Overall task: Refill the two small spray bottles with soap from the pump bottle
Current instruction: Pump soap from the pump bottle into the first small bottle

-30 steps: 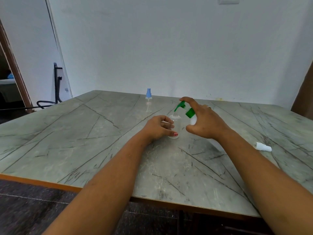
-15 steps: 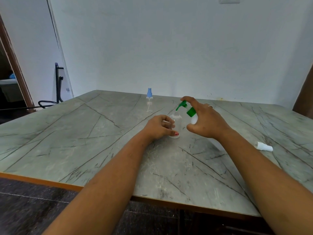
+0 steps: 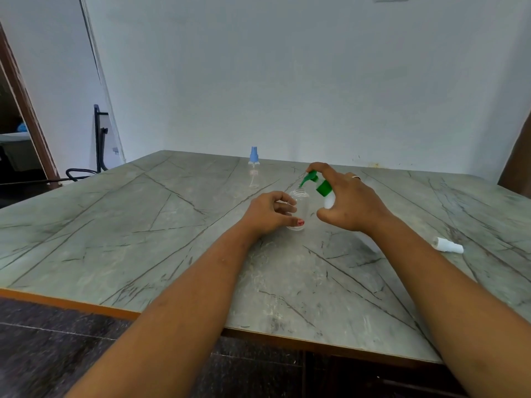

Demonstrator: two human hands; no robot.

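- Head view: my left hand (image 3: pixel 270 212) is curled round the small clear plastic bottle (image 3: pixel 301 206). The thumb, with a red nail, lies across its near side low down and the fingers wrap its left side.
- That bottle stands upright on the grey marble-patterned table (image 3: pixel 115 225), near the middle, with its threaded neck uncapped.
- My right hand (image 3: pixel 350 205) grips the white pump bottle with a green pump head (image 3: pixel 324 188) just right of the clear bottle. The forefinger lies on top of the pump head, and the thumb and other fingers curl round the body.
- The pump bottle is tilted to the left, and its green spout points down at the open neck, just above it. I cannot tell whether they touch.
- I cannot tell whether any soap is in the clear bottle.
- A small clear spray bottle with a blue spray top (image 3: pixel 253 170) stands upright farther back and to the left, well apart from both hands. Its fill level is not readable.
- A white spray top (image 3: pixel 448 245) lies on its side on the table at the right, beyond my right forearm.
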